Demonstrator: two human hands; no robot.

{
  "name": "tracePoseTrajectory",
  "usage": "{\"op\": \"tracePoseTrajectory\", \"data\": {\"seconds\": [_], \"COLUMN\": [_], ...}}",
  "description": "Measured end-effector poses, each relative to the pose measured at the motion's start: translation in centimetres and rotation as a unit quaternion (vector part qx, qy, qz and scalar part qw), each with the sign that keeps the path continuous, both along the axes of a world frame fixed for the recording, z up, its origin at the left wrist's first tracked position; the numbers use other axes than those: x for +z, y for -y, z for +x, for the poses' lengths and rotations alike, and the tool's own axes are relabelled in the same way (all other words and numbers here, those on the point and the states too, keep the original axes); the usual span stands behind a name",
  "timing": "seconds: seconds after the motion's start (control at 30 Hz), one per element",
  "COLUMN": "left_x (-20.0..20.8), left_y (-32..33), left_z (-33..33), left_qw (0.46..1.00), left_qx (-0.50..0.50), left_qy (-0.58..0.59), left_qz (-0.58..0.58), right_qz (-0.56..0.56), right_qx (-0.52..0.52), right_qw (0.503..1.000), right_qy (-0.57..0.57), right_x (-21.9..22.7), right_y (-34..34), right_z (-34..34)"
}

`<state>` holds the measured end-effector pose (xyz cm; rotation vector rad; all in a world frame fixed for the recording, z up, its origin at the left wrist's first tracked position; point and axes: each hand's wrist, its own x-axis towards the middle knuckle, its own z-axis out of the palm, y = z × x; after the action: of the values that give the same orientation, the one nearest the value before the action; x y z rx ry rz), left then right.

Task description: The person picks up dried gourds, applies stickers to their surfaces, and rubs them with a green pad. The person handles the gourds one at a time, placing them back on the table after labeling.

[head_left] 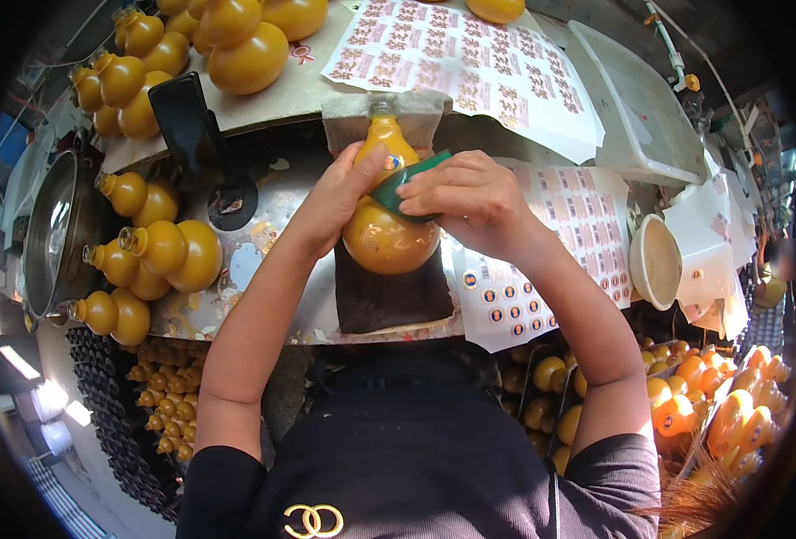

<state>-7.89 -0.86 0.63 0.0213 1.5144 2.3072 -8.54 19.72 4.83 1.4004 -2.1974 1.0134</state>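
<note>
A glossy yellow-brown gourd-shaped bottle (391, 241) lies with its glass mouth pointing away from me, the mouth end on a folded grey cloth (344, 126). My left hand (344, 193) is wrapped round its upper bulb and waist from the left. Between the fingers and thumb of my right hand (474, 198) is a green scraper (407, 186), a flat flexible piece pressed against the bottle's waist. A small round decal (394, 163) shows on the upper bulb, just beyond the scraper. Under the lower bulb lies a dark cloth (389, 301).
Several similar bottles (169, 249) stand at the left, others (245, 58) on the far shelf. Printed decal sheets (505, 310) lie right, with a larger sheet (470, 58) beyond. A phone (187, 121) stands upright at left. A bowl (656, 260), a clear tray (640, 108) and a metal pan (57, 225) flank the table.
</note>
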Motion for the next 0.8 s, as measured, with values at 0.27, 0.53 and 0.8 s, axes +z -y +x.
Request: {"op": "tracePoseTrajectory", "data": {"seconds": [0.27,0.53,0.8], "left_x": [0.8,-0.2,-2.7], "left_y": [0.0,1.7,2.0], "left_z": [0.0,1.4,7.1], "left_qw": [0.996,0.999,0.919], "left_qx": [-0.015,0.020,-0.012], "left_qy": [-0.054,-0.032,-0.206], "left_qz": [-0.076,-0.021,-0.335], "right_qz": [0.014,-0.057,0.042], "right_qx": [0.012,-0.033,-0.017], "right_qw": [0.998,0.993,0.996], "right_qy": [0.058,0.093,-0.075], "right_x": [0.9,2.1,1.2], "right_y": [-0.3,-0.7,0.6], "right_z": [0.2,-0.1,0.7]}}
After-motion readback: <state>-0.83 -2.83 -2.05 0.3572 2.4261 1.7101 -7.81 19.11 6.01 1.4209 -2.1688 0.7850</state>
